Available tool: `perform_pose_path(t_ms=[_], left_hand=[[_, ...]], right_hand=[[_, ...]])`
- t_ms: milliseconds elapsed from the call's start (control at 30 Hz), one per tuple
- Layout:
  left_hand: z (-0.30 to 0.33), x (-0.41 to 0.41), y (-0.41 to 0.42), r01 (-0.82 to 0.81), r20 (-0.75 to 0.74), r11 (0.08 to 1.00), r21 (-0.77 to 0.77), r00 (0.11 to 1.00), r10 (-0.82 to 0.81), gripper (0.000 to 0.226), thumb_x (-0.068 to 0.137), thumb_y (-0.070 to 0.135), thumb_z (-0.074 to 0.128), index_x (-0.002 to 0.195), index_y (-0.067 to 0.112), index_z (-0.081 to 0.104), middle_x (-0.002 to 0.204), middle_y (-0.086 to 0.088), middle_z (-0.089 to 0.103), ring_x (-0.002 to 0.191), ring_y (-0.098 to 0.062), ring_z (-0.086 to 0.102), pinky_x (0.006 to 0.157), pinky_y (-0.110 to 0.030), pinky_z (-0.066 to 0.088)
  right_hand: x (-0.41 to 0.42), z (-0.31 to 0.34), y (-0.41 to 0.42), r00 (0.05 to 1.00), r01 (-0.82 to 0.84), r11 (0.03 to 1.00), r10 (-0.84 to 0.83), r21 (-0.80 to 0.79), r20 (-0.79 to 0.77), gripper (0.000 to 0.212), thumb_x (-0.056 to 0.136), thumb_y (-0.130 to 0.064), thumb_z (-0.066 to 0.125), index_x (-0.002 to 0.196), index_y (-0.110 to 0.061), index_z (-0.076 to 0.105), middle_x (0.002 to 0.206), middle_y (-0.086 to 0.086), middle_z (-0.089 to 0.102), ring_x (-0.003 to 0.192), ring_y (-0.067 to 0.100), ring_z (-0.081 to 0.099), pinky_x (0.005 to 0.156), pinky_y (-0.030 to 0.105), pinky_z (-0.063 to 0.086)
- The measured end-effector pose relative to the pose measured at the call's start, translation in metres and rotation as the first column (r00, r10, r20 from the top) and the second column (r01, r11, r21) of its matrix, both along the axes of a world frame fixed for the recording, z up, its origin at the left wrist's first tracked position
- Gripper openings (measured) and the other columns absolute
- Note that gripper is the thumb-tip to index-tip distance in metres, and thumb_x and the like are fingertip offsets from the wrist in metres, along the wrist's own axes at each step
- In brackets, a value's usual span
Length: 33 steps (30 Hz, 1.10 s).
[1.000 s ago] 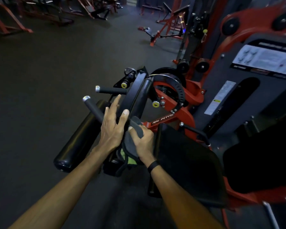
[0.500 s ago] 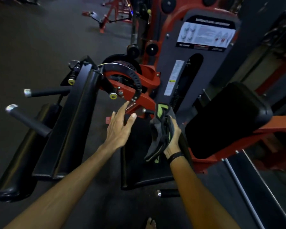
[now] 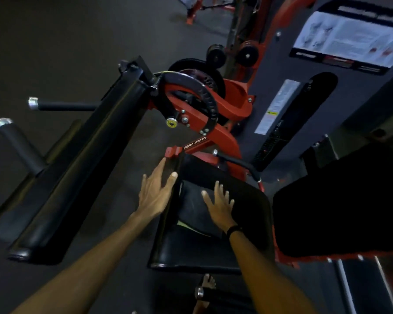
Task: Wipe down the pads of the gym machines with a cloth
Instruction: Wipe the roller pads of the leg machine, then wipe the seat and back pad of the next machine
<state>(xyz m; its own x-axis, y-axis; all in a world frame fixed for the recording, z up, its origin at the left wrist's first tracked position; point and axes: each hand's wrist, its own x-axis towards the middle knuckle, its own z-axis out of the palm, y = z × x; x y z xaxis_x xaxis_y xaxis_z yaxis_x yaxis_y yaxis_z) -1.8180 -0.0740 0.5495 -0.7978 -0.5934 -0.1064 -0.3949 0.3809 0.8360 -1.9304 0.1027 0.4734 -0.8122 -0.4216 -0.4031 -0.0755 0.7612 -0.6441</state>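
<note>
A black seat pad [image 3: 252, 227] of a red gym machine lies just below me. A dark grey cloth [image 3: 192, 209] with a green edge is spread flat on the pad. My right hand [image 3: 219, 206] presses on the cloth with fingers spread and straight. My left hand [image 3: 156, 192] hovers open at the pad's left edge, fingers extended, holding nothing. A long black leg pad [image 3: 82, 155] runs diagonally at the left. The black back pad [image 3: 340, 211] stands at the right.
The red frame with a black notched adjuster arc [image 3: 204, 100] sits beyond the seat. Two foam-gripped handles [image 3: 21, 143] stick out at the left. A grey weight-stack cover [image 3: 304, 105] with labels rises at the right. My bare foot [image 3: 205, 288] shows below the seat, on dark floor.
My right hand brought the bunched cloth down from the air and spread it flat on the seat pad. My left hand opened and moved to the seat's left edge.
</note>
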Motion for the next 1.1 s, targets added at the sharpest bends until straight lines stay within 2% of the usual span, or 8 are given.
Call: perform_pose_path(t_ms=[133,267,400,533,700,800,900,1100], left_hand=[[-0.044,-0.017,0.024,-0.145,0.201,0.989,0.023,0.970,0.138,0.062,0.104,0.051,0.037,0.160,0.030,0.020,0.164,0.005,0.028,0.153,-0.023,0.020,0.126,-0.042,0.002],[-0.089,-0.021,0.047,-0.234,0.318,0.972,0.004,0.922,0.221,0.059,0.106,0.047,0.033,0.160,0.024,0.021,0.163,0.000,0.030,0.151,-0.021,0.026,0.125,-0.041,0.003],[-0.144,-0.022,0.053,-0.349,0.418,0.935,-0.063,0.841,0.342,0.058,0.106,0.045,0.035,0.157,0.018,0.029,0.160,-0.006,0.037,0.148,-0.024,0.031,0.125,-0.045,0.010],[-0.203,-0.028,0.036,-0.545,0.523,0.836,-0.065,0.695,0.494,0.057,0.106,0.047,0.033,0.152,0.014,0.038,0.154,-0.015,0.044,0.141,-0.034,0.039,0.121,-0.048,0.019],[-0.236,-0.033,0.036,-0.669,0.617,0.739,-0.080,0.549,0.564,0.067,0.104,0.057,0.021,0.125,0.008,0.061,0.129,-0.023,0.062,0.121,-0.040,0.056,0.105,-0.049,0.038],[-0.237,-0.032,0.039,-0.728,0.495,0.676,-0.112,0.549,0.673,0.070,0.100,0.066,0.026,0.117,0.012,0.067,0.119,-0.020,0.067,0.114,-0.040,0.059,0.101,-0.049,0.043],[-0.235,-0.029,0.038,-0.764,0.348,0.641,-0.077,0.582,0.735,0.080,0.089,0.076,0.026,0.128,0.017,0.063,0.128,-0.011,0.066,0.119,-0.032,0.059,0.105,-0.052,0.043],[-0.242,-0.030,0.042,-0.650,0.375,0.722,-0.238,0.624,0.686,0.081,0.095,0.069,0.018,0.147,0.012,0.045,0.154,-0.009,0.045,0.142,-0.025,0.042,0.122,-0.055,0.016]], right_hand=[[-0.036,-0.018,0.010,0.987,-0.140,0.990,0.141,-0.013,0.083,0.076,0.101,-0.060,0.036,0.161,-0.023,0.007,0.168,0.008,0.006,0.155,0.026,-0.008,0.122,0.048,-0.014],[-0.048,-0.038,0.008,0.975,-0.219,0.975,0.217,0.043,0.048,0.091,0.092,-0.073,0.039,0.161,-0.023,0.008,0.168,0.011,0.004,0.155,0.029,-0.003,0.121,0.056,-0.009],[-0.027,-0.083,-0.007,0.952,-0.274,0.942,0.294,0.193,-0.082,0.124,0.062,-0.103,0.009,0.160,-0.030,-0.004,0.167,0.014,-0.009,0.153,0.037,-0.008,0.115,0.070,0.002],[0.005,-0.137,-0.027,0.949,-0.253,0.936,0.289,0.245,-0.127,0.118,0.064,-0.103,0.023,0.156,-0.040,-0.016,0.164,0.015,-0.022,0.150,0.041,-0.020,0.112,0.075,-0.005],[0.006,-0.171,-0.044,0.931,-0.135,0.944,0.225,0.300,-0.287,0.099,0.076,-0.088,0.036,0.158,-0.038,0.012,0.166,0.020,0.005,0.151,0.047,0.000,0.108,0.079,0.002],[-0.017,-0.183,-0.057,0.896,-0.151,0.945,0.255,0.289,-0.365,0.080,0.085,-0.075,0.037,0.155,-0.040,0.021,0.165,0.021,0.011,0.150,0.049,0.005,0.106,0.082,0.006],[-0.047,-0.187,-0.078,0.865,-0.188,0.948,0.283,0.255,-0.415,0.070,0.088,-0.065,0.037,0.154,-0.042,0.027,0.165,0.018,0.015,0.150,0.047,0.007,0.106,0.083,0.008],[-0.166,-0.176,-0.173,0.804,-0.243,0.920,0.369,0.309,-0.467,0.068,0.085,-0.061,0.039,0.149,-0.036,0.043,0.163,0.017,0.022,0.150,0.041,0.016,0.113,0.074,0.007]])
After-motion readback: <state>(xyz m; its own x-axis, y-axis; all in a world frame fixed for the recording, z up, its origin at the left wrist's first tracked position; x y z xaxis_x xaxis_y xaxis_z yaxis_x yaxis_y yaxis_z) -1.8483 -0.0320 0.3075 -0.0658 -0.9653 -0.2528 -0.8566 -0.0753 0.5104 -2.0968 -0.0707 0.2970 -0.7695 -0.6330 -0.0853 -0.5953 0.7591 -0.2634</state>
